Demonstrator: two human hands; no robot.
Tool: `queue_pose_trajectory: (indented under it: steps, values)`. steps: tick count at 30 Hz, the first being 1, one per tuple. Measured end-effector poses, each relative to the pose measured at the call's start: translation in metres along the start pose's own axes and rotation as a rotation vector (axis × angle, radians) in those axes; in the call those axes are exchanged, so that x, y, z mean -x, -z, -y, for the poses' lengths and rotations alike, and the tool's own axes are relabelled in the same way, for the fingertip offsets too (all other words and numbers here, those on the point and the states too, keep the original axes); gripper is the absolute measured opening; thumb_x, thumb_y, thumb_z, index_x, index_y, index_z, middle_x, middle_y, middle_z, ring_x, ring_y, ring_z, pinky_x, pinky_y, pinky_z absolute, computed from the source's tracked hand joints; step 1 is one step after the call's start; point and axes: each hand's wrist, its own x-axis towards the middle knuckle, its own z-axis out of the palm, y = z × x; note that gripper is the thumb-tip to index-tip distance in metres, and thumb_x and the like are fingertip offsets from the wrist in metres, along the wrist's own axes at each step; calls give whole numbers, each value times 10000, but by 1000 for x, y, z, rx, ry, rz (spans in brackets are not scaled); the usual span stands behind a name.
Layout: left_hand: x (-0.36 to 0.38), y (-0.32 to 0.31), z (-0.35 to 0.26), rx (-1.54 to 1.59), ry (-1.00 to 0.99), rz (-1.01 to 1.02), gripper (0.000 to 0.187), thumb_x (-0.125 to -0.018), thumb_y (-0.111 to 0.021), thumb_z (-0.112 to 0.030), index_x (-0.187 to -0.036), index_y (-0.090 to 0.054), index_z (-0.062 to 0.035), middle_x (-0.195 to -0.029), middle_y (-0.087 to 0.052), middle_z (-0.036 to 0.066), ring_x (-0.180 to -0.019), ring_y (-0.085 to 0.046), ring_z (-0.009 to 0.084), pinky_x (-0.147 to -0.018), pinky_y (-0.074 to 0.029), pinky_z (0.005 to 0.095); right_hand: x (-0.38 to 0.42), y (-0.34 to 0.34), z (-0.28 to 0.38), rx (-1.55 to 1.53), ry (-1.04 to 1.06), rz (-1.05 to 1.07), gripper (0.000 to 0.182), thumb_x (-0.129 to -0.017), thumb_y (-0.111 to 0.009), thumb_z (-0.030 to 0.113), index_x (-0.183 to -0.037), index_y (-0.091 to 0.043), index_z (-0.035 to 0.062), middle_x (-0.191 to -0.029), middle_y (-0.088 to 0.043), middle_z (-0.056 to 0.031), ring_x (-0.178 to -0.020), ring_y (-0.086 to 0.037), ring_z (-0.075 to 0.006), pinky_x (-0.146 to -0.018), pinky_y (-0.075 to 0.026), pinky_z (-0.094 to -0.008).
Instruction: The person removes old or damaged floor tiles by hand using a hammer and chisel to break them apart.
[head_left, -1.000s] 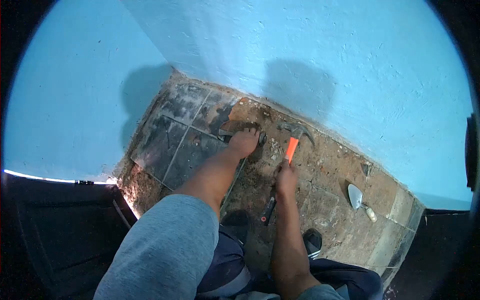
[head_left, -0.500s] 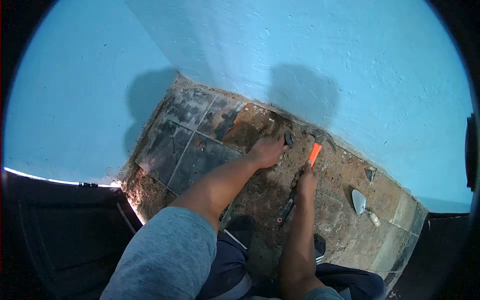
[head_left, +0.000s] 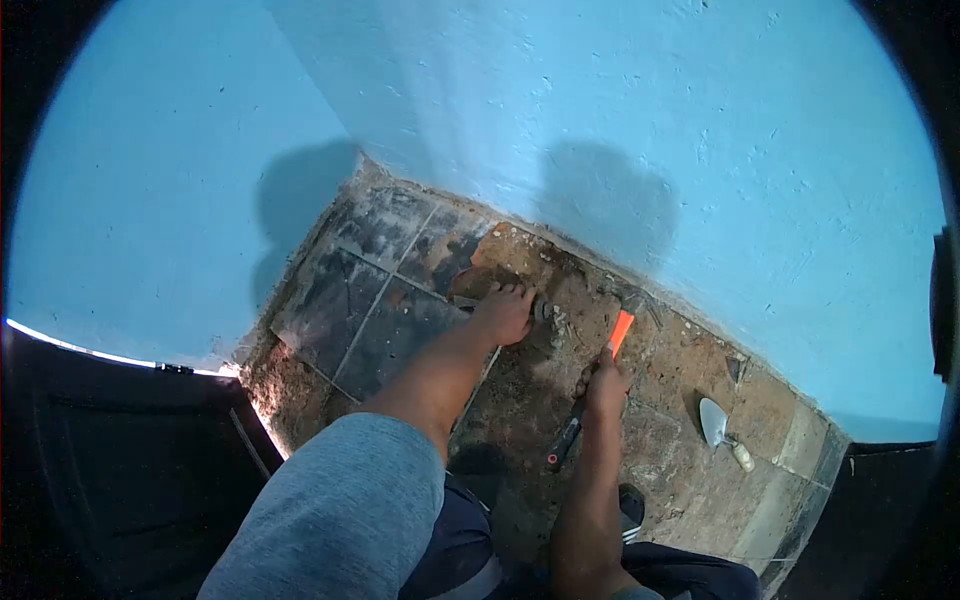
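My left hand [head_left: 508, 315] is closed low over the broken floor, around a dark tool with a blunt round end [head_left: 541, 307]; most of this tool is hidden by the fingers. Just past the knuckles is a brownish tile piece [head_left: 478, 283] at the edge of the dark tiles. My right hand [head_left: 603, 385] grips a claw hammer [head_left: 622, 328] with an orange neck and a black handle end below the fist. The hammer's head is close to the floor near the wall and blends into the rubble.
A trowel [head_left: 713, 423] with a pale handle lies to the right. Dark floor tiles [head_left: 385, 325] cover the left corner, with rough bare mortar [head_left: 660, 440] to the right. A blue wall [head_left: 720, 180] rises behind. A dark door [head_left: 130, 470] stands at left. My shoe [head_left: 630, 505] is near the hammer.
My left hand has moved left and nearer to me with the dark tool, to beside the tile edge. My right hand has shifted slightly nearer to me, still holding the hammer.
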Motion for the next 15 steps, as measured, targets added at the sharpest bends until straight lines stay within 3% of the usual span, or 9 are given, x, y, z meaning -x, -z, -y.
queue_pose_trajectory:
  steps: [3, 6, 9, 12, 15]
  values:
    - [-26, -32, 17, -139, -95, -177, 589, -953, -566, -201, -1468, -370, 6, -1405, -486, 186, -1314, -449, 345, -1133, -329, 533, 1, 1, 4, 36, 15, 1, 345, -1036, -512, 384, -856, -519, 89, -594, -464, 1, -458, -451, -128, -439, -367, -306]
    - [-34, -39, 11, -113, -30, -260, 588, -951, -569, -154, -1482, -369, 1, -1413, -489, 168, -1314, -450, 339, -1122, -356, 519, 3, -1, 6, 53, 30, 13, 335, -1038, -505, 387, -900, -536, 83, -593, -459, -2, -454, -450, -134, -439, -376, -309]
    - [-34, -27, 2, -112, 67, -197, 610, -933, -590, -134, -1485, -364, -7, -1419, -488, 159, -1323, -445, 337, -1110, -375, 516, 3, 3, 1, 96, 7, 36, 330, -1040, -493, 388, -946, -544, 76, -600, -461, -11, -457, -458, -152, -435, -396, -317]
    - [-24, -5, -5, 1, 99, -47, 812, -935, -629, -117, -1564, -127, -12, -1573, -303, 195, -1449, -297, 375, -1179, -345, 509, -14, 15, -30, -22, -131, 110, 291, -1042, -492, 356, -978, -541, 76, -622, -476, -23, -489, -486, -165, -455, -423, -325]
    - [-23, -2, -10, -137, 92, 3, 843, -917, -654, -134, -1562, -129, -2, -1567, -312, 212, -1433, -327, 393, -1160, -375, 487, -17, 21, -48, -164, -319, 138, 255, -1044, -470, 305, -1008, -538, 62, -644, -493, -50, -503, -508, -204, -461, -452, -338]
